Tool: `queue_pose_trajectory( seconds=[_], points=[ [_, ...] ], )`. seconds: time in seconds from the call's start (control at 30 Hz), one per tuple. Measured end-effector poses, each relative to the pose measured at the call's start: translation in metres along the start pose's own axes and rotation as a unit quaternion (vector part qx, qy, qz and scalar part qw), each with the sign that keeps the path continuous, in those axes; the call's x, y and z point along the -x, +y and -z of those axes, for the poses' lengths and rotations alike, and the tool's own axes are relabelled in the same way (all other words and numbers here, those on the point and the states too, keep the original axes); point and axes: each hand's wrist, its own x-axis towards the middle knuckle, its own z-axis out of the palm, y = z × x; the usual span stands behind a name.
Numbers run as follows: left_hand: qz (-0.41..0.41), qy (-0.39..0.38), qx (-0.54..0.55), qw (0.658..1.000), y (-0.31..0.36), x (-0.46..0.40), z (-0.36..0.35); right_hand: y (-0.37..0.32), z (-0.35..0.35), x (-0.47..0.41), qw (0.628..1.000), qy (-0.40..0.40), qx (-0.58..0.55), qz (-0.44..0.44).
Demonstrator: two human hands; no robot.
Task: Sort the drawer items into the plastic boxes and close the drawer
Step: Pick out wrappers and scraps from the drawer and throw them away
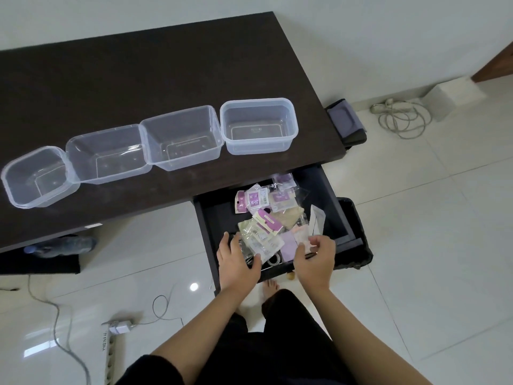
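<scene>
The dark drawer (pixel 211 218) stands pulled out under the desk's front right corner. In it lies a heap of small packets (pixel 270 215), purple, white and cream, most in clear sleeves. My left hand (pixel 237 262) rests over the near left of the heap, thumb and fingers closed on a clear packet (pixel 256 243). My right hand (pixel 316 259) pinches a small pale packet (pixel 304 241) at the near right. Several clear plastic boxes stand empty in a row on the desk, from the leftmost (pixel 36 176) to the rightmost (pixel 259 125).
The dark wooden desk (pixel 138 79) fills the upper left. A black bag (pixel 358 240) sits right of the drawer and a grey pouch (pixel 345 120) by the desk's right edge. Cables (pixel 402 118), a power strip (pixel 109 354) and my bare feet are on the white tiles.
</scene>
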Motion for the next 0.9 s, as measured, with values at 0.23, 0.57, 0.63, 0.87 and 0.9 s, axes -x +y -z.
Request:
queue_pose_trajectory(
  seconds=[0.23, 0.57, 0.63, 0.87, 0.9],
  points=[
    [-0.003, -0.071, -0.078, 0.994, 0.022, -0.049, -0.001, -0.022, -0.032, -0.074, 0.969, -0.127, 0.162, 0.137],
    [0.029, -0.219, -0.258, 0.941, 0.055, -0.128, -0.023, -0.034, -0.074, -0.181, 0.851, -0.383, 0.355, 0.054],
    [0.03, -0.246, -0.286, 0.926, 0.057, -0.137, -0.026, -0.032, -0.077, -0.189, 0.825, -0.413, 0.379, 0.064],
    [0.052, -0.224, -0.297, 0.927, 0.047, -0.125, -0.036, -0.013, -0.068, -0.187, 0.812, -0.408, 0.397, 0.132],
    [0.051, -0.211, -0.289, 0.932, 0.046, -0.122, -0.036, -0.01, -0.067, -0.186, 0.818, -0.401, 0.389, 0.139]
  ],
)
